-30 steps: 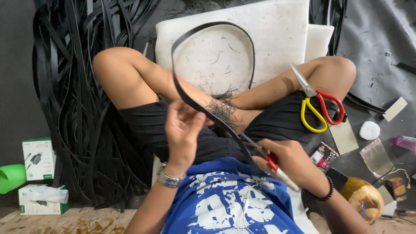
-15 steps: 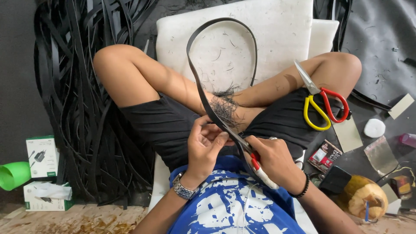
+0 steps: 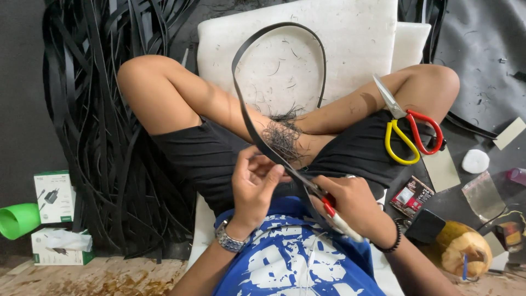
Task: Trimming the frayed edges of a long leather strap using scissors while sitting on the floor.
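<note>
I sit cross-legged on a white foam cushion (image 3: pixel 350 38). A long black strip (image 3: pixel 247 118) loops up over the cushion and comes back down to my lap. My left hand (image 3: pixel 256 183) pinches the strip near my crossed shins. My right hand (image 3: pixel 353 205) grips a small red-and-white cutter (image 3: pixel 337 216) whose tip lies against the strip just beside my left fingers. A tuft of thin black shavings (image 3: pixel 282 134) rests on my legs.
Scissors with one yellow and one red handle (image 3: pixel 408 129) lie on my right thigh. A big heap of black strips (image 3: pixel 93 126) fills the left. White boxes (image 3: pixel 55 197) and a green cup (image 3: pixel 19 219) sit far left. A coconut (image 3: pixel 457 249), small packets and a white disc (image 3: pixel 475 161) lie right.
My left hand came down from an open raised pose and closed on the strip beside the cutter. My right hand moved up and left toward it.
</note>
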